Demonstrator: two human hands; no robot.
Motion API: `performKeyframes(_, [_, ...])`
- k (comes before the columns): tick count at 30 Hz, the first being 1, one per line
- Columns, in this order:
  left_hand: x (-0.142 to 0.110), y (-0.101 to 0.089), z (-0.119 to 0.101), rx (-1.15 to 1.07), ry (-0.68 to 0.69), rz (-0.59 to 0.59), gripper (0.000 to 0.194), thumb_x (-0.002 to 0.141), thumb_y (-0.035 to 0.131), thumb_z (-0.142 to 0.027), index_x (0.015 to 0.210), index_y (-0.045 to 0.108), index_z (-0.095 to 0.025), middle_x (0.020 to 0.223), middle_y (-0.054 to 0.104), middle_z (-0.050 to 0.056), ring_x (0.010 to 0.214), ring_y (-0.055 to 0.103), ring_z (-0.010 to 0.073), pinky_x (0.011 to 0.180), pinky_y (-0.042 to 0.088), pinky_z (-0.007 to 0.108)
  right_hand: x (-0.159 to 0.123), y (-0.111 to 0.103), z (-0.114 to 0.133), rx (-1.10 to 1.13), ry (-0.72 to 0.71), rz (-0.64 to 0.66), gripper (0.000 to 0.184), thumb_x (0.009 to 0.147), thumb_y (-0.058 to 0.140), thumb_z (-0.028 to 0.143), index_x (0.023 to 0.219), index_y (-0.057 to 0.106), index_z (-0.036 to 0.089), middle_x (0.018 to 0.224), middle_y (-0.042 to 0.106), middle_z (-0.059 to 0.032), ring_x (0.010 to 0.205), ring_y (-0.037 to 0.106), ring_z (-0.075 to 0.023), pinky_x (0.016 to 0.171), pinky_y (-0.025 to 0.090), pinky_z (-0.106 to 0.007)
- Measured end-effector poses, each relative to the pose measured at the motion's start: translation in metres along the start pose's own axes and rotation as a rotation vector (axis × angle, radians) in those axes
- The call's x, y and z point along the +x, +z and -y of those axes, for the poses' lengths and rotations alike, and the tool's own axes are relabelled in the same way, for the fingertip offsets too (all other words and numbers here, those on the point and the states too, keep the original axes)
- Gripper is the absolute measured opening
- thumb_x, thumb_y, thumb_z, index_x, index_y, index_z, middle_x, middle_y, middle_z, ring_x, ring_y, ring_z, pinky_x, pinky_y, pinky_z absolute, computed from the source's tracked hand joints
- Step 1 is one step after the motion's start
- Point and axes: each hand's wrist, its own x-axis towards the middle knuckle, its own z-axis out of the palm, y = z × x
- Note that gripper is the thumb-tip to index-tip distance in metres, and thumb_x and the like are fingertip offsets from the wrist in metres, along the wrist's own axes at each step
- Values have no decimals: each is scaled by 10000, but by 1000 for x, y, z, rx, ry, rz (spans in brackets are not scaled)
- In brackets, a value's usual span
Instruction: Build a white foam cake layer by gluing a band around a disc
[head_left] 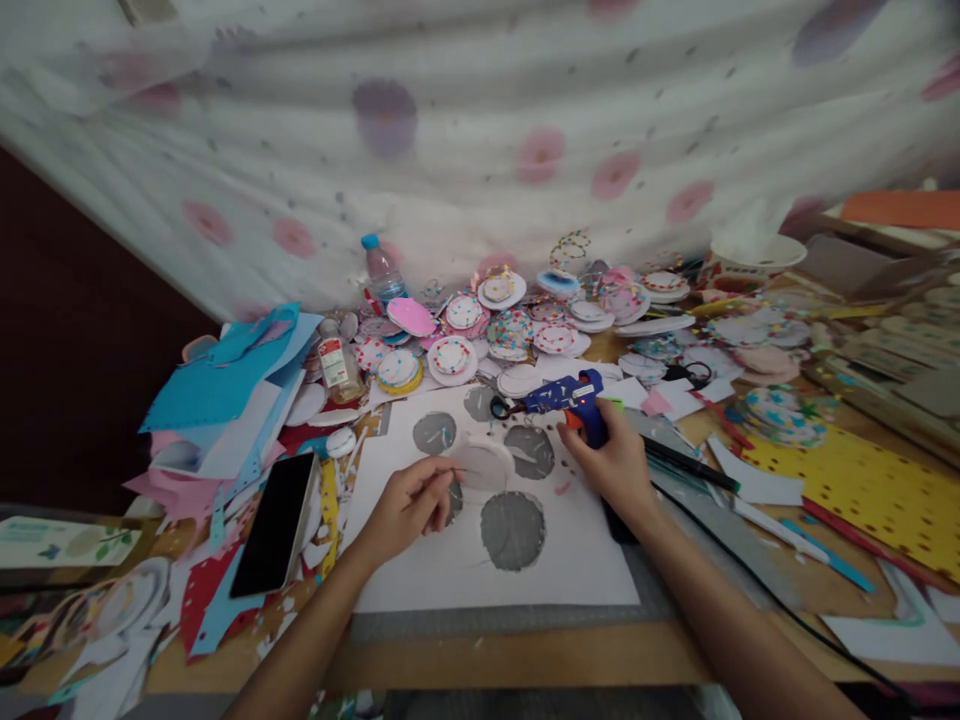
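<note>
My left hand (409, 508) is closed in a pinch at the near-left edge of a white paper disc (486, 467), just above a white sheet (420, 590) with round holes cut in it. Through the holes a grey surface (514, 532) shows. Wrapped round the handle of a blue hot glue gun (561, 393) is my right hand (616, 455). The gun's nozzle points left, over the far part of the sheet and a short way beyond the disc. Scissors with a black handle (697, 372) lie to the right of the gun.
Stacks of decorated paper discs (452, 358) line the back, beside a water bottle (382, 268) and a small clear bottle (339, 368). A phone (276, 525) and blue sheets (217, 390) lie left. Yellow dotted paper (862, 490) and a black cord (750, 575) are right.
</note>
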Motion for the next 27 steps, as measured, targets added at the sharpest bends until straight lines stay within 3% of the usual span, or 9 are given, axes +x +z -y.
performKeyframes(3, [1,5,-5,-56,-15,-2,347,898,483,-472,954,578,-143,461,514,-65,364,384,59,377,318,161,2,-8,8,157,85,57,382,696,711,434,899,473,214,630,505,54,526,498,-150,483,431,-266])
performKeyframes(7, [4,14,-9,-186,-26,-14,326,893,499,-464,926,567,-147,429,512,-69,323,354,51,347,286,154,4,-20,15,493,241,309,398,682,740,384,938,490,211,640,533,54,538,510,-141,489,439,-259])
performKeyframes(10, [11,21,-8,-284,-22,3,302,890,516,-444,913,562,-147,408,504,-73,305,333,47,326,260,145,4,-23,18,633,302,501,393,692,728,320,1018,551,191,813,635,-12,607,560,-145,536,463,-270])
performKeyframes(12, [16,25,-7,-322,-15,29,283,892,520,-426,902,564,-147,407,509,-71,307,331,44,324,260,139,3,-21,20,683,372,561,417,668,740,285,1037,570,192,956,654,-45,669,591,-149,577,484,-274])
performKeyframes(16, [23,30,-6,-372,-10,59,259,898,517,-401,894,575,-148,410,527,-66,307,337,39,324,264,131,1,-14,21,727,485,547,389,646,761,264,983,579,194,889,643,-11,743,592,-149,664,481,-260])
performKeyframes(19, [21,28,-8,-412,-23,54,259,889,532,-400,879,584,-146,400,528,-60,303,339,40,318,252,132,2,-9,18,735,559,473,382,634,772,271,953,578,190,815,621,11,662,547,-124,602,441,-243])
performKeyframes(27, [-5,3,-5,-508,-133,-45,256,840,613,-405,828,597,-150,371,497,-62,304,308,34,327,202,135,3,-5,10,726,653,410,434,604,787,303,962,572,185,805,608,6,601,506,-117,547,402,-247])
